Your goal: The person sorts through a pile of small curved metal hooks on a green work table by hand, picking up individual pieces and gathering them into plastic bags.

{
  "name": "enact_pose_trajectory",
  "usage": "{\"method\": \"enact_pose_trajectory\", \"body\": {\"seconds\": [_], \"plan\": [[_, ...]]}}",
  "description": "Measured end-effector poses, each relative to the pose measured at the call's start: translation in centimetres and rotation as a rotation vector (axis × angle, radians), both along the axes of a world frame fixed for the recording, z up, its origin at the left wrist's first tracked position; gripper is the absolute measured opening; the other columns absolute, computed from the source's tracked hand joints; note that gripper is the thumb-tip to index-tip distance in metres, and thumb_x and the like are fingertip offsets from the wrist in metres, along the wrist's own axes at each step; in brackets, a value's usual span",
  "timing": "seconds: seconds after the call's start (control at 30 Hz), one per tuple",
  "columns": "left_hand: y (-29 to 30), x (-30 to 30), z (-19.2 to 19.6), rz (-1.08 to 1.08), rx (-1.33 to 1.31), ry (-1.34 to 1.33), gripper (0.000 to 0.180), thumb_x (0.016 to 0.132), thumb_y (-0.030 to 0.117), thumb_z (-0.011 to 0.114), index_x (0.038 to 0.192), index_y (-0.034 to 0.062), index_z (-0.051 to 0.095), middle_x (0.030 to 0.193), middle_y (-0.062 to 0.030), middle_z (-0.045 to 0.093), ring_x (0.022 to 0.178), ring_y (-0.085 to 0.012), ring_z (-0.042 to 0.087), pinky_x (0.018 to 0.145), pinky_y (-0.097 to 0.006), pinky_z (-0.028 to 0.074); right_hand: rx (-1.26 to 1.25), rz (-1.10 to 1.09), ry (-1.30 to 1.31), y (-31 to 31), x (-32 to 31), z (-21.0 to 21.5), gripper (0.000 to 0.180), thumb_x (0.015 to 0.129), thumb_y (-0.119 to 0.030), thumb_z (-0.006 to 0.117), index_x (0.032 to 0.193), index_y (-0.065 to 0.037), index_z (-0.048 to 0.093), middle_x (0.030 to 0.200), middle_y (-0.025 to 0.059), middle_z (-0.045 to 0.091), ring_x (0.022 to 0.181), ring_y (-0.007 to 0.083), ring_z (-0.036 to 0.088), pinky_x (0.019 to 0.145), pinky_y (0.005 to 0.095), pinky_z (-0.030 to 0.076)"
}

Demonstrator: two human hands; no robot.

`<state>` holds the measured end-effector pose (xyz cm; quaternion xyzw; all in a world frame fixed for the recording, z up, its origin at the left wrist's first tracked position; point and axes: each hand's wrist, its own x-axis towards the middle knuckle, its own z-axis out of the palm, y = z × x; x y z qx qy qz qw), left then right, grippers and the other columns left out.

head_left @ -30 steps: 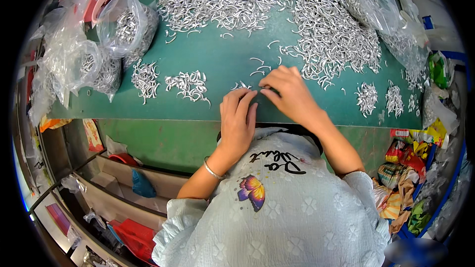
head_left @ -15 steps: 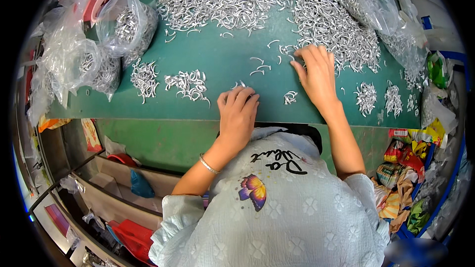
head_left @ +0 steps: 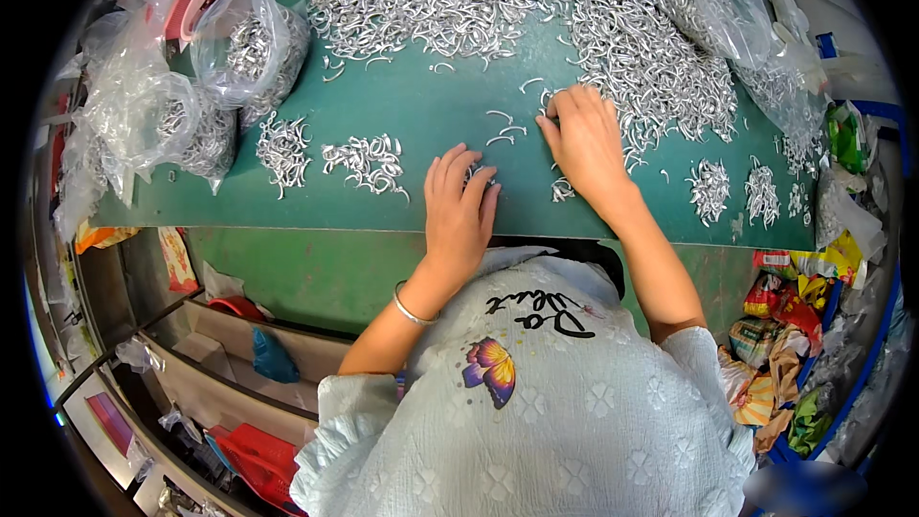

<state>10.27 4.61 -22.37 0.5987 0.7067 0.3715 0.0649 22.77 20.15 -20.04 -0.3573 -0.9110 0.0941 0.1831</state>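
Note:
Over the near middle of the green table (head_left: 383, 215), my left hand (head_left: 455, 215) rests with its fingers apart. A few silver metal pieces (head_left: 472, 172) show between its fingers. My right hand (head_left: 586, 148) is further right, by the near edge of a big heap of small curved silver metal pieces (head_left: 661, 67). Its fingers are bent and its thumb is close to the index finger; what they pinch is hidden. A small cluster of pieces (head_left: 562, 190) lies beneath the right wrist. Between my hands are several loose curved pieces (head_left: 503, 126).
Left of my left hand lie two small piles, one (head_left: 366, 165) nearer and one (head_left: 283, 148) further left. Clear plastic bags of metal pieces (head_left: 251, 48) stand at the left. More small piles (head_left: 709, 190) lie at the right. A red basket (head_left: 257, 464) sits low on the left.
My right hand has moved left and slightly down along the heap's edge, its thumb and fingers now closer together. My left hand's fingers have stretched forward and spread over the metal pieces.

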Motion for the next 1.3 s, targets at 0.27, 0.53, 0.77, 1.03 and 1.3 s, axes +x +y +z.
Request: {"method": "enact_pose_trajectory", "body": {"seconds": [0.27,0.53,0.77,1.03,1.3], "plan": [[-0.3,0.0,-0.1,-0.001,0.03,-0.121,0.022,0.078,-0.006,0.066,0.098,0.0003,0.058,0.116,-0.0158,0.054,0.121,-0.038,0.049,0.098,-0.046,0.041,-0.34,0.186,0.084,-1.0,2.0,1.2,0.01,0.076,-0.01,0.068,0.077,-0.003,0.061,0.083,0.0102,0.057,0.086,0.0284,0.053,0.075,0.04,0.039],[-0.6,0.0,-0.2,0.021,0.026,-0.138,0.03,0.078,-0.007,0.065,0.106,0.0009,0.056,0.119,-0.0175,0.052,0.121,-0.0391,0.048,0.099,-0.045,0.041,-0.279,0.177,-0.026,0.7,2.6,2.4,0.011,0.077,-0.008,0.069,0.076,-0.004,0.059,0.078,0.0081,0.056,0.081,0.0273,0.053,0.075,0.0381,0.038],[-0.2,0.1,0.4,0.006,-0.005,-0.125,0.051,0.074,0.005,0.077,0.12,0.0019,0.053,0.119,-0.0169,0.05,0.122,-0.0398,0.045,0.1,-0.047,0.04,-0.267,0.333,0.017,-2.4,0.1,1.4,0.008,0.077,-0.009,0.068,0.08,-0.005,0.061,0.081,0.01,0.06,0.086,0.0274,0.058,0.078,0.0374,0.041],[0.1,0.5,0.5,0.016,-0.019,-0.119,0.042,0.073,0.006,0.078,0.109,0.0037,0.058,0.105,-0.0138,0.05,0.118,-0.0398,0.047,0.095,-0.046,0.041,0.067,0.018,-0.036,0.5,0.3,0.5,0.009,0.078,-0.006,0.065,0.084,-0.001,0.061,0.083,0.0114,0.058,0.087,0.0297,0.054,0.077,0.041,0.04],[0.1,0.3,0.3,0.038,0.043,-0.184,0.032,0.075,-0.002,0.072,0.103,0.0038,0.058,0.109,-0.0144,0.052,0.117,-0.0389,0.048,0.096,-0.045,0.041,-0.239,0.223,0.033,-3.3,-0.4,1.5,0.006,0.077,-0.007,0.066,0.079,-0.004,0.061,0.081,0.011,0.058,0.084,0.0287,0.055,0.073,0.0396,0.04]]}}
